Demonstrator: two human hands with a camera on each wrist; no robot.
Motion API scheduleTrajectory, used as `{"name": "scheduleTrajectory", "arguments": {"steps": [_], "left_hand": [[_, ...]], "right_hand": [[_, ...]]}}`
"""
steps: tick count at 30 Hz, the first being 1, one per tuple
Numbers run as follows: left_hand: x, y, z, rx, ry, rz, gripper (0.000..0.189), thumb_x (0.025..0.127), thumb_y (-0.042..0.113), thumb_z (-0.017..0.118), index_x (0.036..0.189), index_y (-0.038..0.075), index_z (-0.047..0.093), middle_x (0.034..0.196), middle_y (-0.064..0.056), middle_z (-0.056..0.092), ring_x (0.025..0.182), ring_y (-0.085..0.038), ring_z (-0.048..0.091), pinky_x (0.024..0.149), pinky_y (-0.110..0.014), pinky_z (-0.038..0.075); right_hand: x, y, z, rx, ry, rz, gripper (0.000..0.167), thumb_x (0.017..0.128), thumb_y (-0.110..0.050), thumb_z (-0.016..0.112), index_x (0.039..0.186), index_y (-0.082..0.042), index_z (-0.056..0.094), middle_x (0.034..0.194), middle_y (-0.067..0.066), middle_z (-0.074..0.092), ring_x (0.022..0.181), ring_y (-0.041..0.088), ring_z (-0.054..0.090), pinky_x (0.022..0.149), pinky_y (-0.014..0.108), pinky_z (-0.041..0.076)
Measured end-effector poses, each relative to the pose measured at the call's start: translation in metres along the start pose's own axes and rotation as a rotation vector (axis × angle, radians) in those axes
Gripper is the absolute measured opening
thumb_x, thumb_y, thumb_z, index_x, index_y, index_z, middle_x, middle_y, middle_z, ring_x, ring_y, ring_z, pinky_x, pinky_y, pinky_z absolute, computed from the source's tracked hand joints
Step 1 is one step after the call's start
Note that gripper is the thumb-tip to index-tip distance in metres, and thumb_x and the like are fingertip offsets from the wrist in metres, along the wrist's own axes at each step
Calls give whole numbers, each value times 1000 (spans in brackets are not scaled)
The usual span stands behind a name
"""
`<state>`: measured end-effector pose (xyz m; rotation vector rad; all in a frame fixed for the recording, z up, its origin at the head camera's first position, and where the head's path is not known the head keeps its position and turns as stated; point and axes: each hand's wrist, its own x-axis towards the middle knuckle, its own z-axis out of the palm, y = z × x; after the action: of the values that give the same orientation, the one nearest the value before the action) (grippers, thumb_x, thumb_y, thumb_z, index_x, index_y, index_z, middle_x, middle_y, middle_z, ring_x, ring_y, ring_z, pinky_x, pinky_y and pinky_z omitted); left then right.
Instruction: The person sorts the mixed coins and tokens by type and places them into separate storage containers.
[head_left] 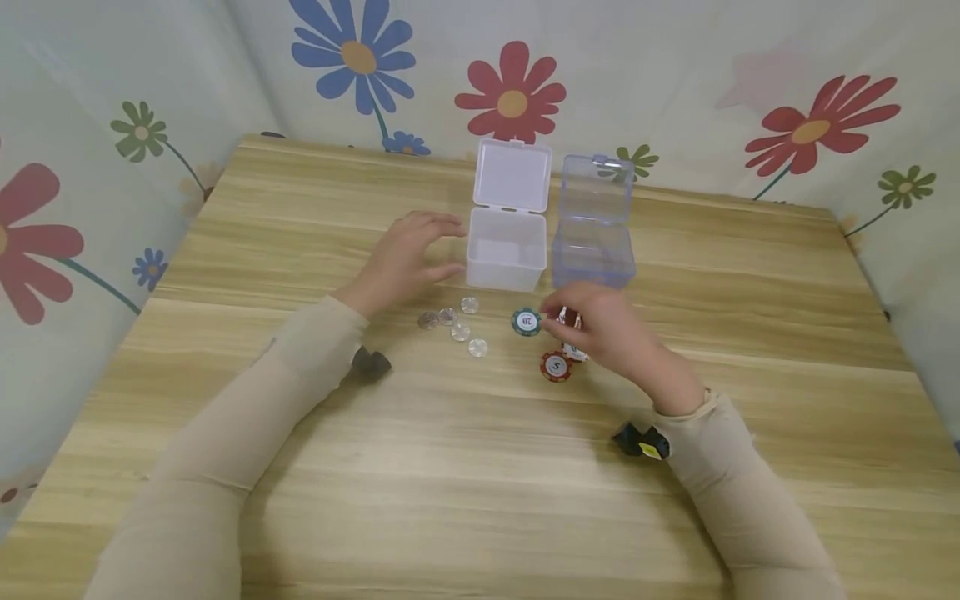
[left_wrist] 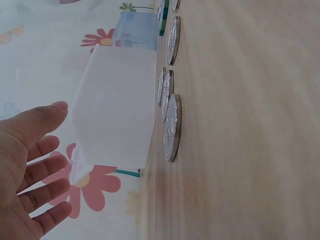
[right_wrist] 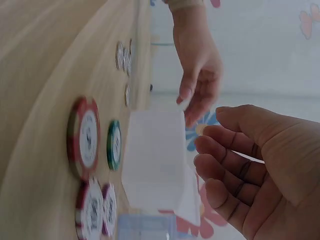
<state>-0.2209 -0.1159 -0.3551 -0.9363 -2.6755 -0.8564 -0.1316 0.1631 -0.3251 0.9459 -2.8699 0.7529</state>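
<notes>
My left hand [head_left: 401, 258] is at the left side of a small white plastic box [head_left: 501, 277] whose lid stands raised at the back. Its fingers are relaxed and hold nothing; whether they touch the box, I cannot tell. Over the poker chips hovers my right hand [head_left: 611, 329], loosely bent and empty in the right wrist view. A green poker chip [head_left: 527, 322] lies by its fingertips and a red poker chip [head_left: 556, 367] lies nearer me. Other chips are partly hidden under that hand. Several silver coins [head_left: 477, 347] lie in front of the white box.
A clear bluish plastic box [head_left: 592, 275], lid raised, stands right of the white one. Both are near the back of the wooden table [head_left: 450, 467]. Behind it hangs a flower-patterned curtain [head_left: 645, 67].
</notes>
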Motion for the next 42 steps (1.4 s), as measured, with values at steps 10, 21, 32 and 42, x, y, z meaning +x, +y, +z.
{"name": "scheduleTrajectory", "arguments": {"steps": [10, 21, 32, 42], "left_hand": [[3, 3, 5, -43, -37, 26, 45, 83, 22, 75, 122, 4, 62, 135, -13, 59, 129, -31, 49, 114, -43, 33], [-2, -4, 6, -19, -28, -13, 42, 86, 24, 72, 123, 6, 62, 131, -12, 62, 127, -31, 50, 114, -45, 33], [9, 1, 10, -21, -19, 30, 40, 87, 27, 70, 120, 6, 63, 132, -9, 61, 127, -27, 51, 113, -40, 35], [6, -1, 13, -36, -6, 28, 34, 88, 23, 70, 116, 5, 65, 131, -9, 63, 125, -28, 53, 111, -40, 36]], "right_hand": [[20, -21, 23, -64, -98, -60, 17, 90, -20, 66, 101, -7, 69, 92, 4, 69, 78, 16, 63, 70, 28, 52], [34, -30, 49, -78, -151, -58, 20, 88, -22, 69, 100, -6, 68, 92, 5, 69, 82, 17, 63, 75, 30, 53], [36, -32, 57, -82, -193, 2, 23, 89, -25, 68, 104, -8, 68, 94, 4, 66, 85, 17, 63, 78, 32, 53], [36, -30, 66, -132, -204, -7, 19, 90, -26, 67, 103, -12, 69, 97, 2, 65, 85, 19, 65, 77, 35, 54]]}}
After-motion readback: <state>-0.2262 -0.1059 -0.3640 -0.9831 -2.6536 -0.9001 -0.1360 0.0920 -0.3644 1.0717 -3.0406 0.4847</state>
